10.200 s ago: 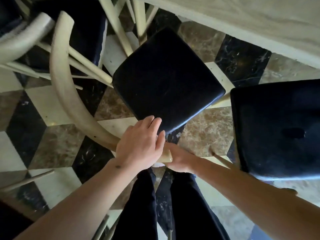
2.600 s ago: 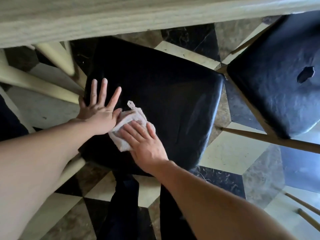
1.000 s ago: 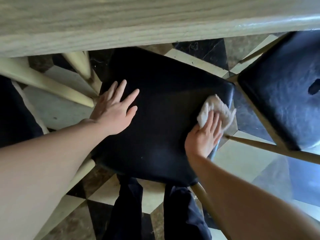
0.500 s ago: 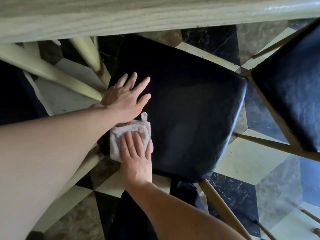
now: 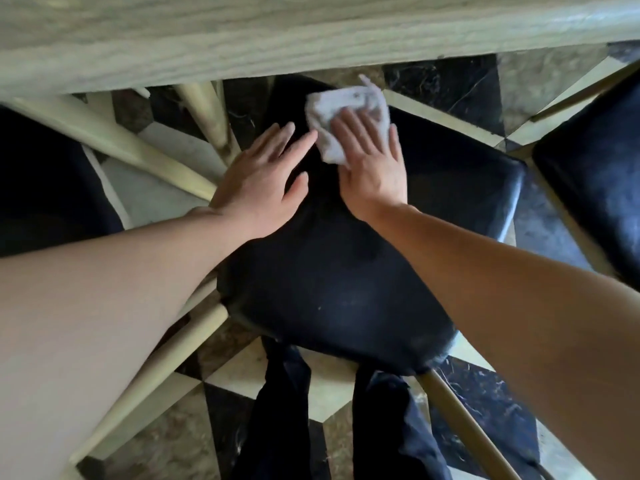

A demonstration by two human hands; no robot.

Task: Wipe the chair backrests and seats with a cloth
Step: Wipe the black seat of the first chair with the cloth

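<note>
A black padded chair seat [image 5: 346, 278] fills the middle of the head view, below a wooden table edge. My right hand [image 5: 372, 161] lies flat with straight fingers on a crumpled white cloth [image 5: 341, 109], pressing it onto the far part of the seat near the table. My left hand [image 5: 263, 181] rests palm down, fingers spread, on the seat's left side, just left of the cloth. The cloth's near half is hidden under my right fingers.
A pale wooden tabletop [image 5: 277, 32] overhangs the seat's far edge. A second black seat [image 5: 599, 168] stands at right, and another dark seat [image 5: 45, 181] at left. Cream chair legs and rails [image 5: 114, 140] cross the checkered marble floor [image 5: 453, 88]. My dark trouser legs [image 5: 277, 420] show below.
My right hand has slid the cloth from the seat's near left corner to its far edge by the table. My left hand stays flat on the seat's left side.
</note>
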